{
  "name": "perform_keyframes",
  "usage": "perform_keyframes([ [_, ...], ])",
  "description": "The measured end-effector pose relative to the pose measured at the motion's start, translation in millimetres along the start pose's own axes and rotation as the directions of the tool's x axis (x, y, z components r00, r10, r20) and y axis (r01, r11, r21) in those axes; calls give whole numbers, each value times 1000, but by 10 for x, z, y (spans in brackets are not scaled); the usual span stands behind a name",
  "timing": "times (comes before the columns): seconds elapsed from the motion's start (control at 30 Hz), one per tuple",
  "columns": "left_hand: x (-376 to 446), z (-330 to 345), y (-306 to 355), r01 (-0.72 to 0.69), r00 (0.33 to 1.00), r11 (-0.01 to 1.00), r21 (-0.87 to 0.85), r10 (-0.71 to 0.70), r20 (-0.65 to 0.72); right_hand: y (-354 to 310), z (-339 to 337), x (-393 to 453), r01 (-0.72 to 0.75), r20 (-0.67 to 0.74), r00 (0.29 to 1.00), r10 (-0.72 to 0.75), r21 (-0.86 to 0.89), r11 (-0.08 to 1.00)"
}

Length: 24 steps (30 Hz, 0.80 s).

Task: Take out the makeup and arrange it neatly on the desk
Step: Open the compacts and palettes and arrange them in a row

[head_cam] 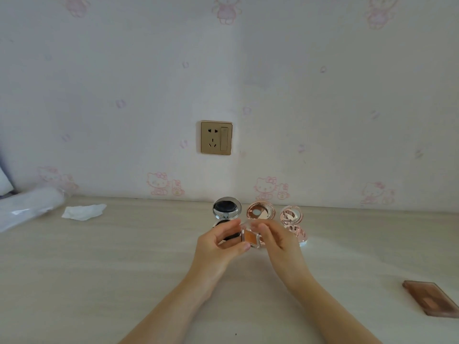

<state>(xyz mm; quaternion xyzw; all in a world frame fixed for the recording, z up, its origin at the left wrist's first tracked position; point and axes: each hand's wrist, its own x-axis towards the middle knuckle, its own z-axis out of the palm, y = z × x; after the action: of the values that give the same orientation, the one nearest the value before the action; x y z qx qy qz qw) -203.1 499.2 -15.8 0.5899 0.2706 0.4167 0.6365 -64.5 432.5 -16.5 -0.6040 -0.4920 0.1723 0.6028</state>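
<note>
Orange palette (250, 238), gold socket (216, 138)

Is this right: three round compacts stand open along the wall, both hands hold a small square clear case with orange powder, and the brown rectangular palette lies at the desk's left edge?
One slip. The brown rectangular palette lies at the desk's right edge, not the left, as the head view shows. The rest holds: three round compacts stand open by the wall, black-and-silver, rose-gold and pink, and the left hand and right hand hold the small square clear case with orange powder.

Brown palette (433, 302) cut by right edge

Small square orange compact (250, 239), seemingly open, before three opened round compacts (260, 211).
</note>
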Motion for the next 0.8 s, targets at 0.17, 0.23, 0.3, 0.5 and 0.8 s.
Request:
perform_keyframes([
  [0.17,-18,-27,21,-36,999,993,111,37,-12,-31,-5,10,-25,1,1000,25,-31,999],
  [0.23,-10,-55,28,-59,998,982,182,63,-16,-62,-10,17,-38,7,999,38,-56,998],
  [0.3,-23,-71,61,-86,996,957,276,90,-3,-98,-9,20,-30,27,999,33,-101,994],
  [0.5,-172,-157,90,-169,983,785,596,177,46,-132,-30,75,29,176,984,22,-279,960],
  [0.8,-308,-348,44,-122,978,682,721,205,-29,-334,40,216,174,455,885,101,-524,834],
])
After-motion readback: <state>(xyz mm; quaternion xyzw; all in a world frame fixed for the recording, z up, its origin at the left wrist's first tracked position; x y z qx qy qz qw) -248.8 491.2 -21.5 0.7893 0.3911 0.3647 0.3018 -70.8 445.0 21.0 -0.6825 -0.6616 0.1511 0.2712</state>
